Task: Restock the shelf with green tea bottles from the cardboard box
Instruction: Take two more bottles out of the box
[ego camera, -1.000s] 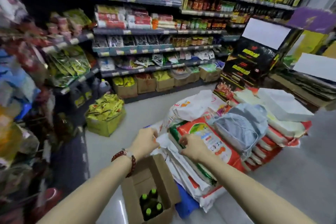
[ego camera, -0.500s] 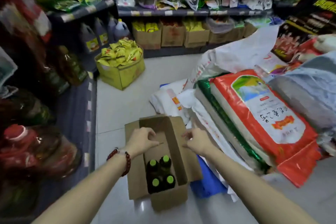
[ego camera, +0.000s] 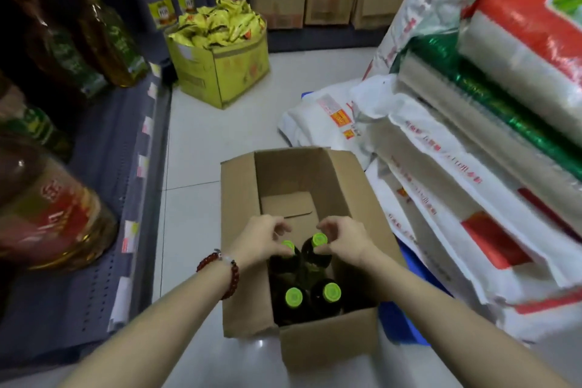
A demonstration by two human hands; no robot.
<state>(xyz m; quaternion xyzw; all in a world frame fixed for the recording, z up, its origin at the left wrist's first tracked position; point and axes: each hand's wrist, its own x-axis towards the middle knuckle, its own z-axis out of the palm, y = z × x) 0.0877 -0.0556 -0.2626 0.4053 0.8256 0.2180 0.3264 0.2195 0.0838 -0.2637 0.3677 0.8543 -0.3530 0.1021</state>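
An open cardboard box [ego camera: 343,186] is set on the floor [ego camera: 201,148], beside the shelf's [ego camera: 94,261] front edge. Four green-capped green tea bottles [ego camera: 326,293] are stood upright at its near end. The left hand [ego camera: 259,242] is curled over the far-left cap, the right hand [ego camera: 341,238] over the far-right cap; the fingers [ego camera: 324,225] seem closed on the caps, though contact is blurred.

An open cardboard box [ego camera: 239,230] sat on the floor, flaps spread. Four dark green tea bottles [ego camera: 294,302] with lime caps stood upright in its near end.
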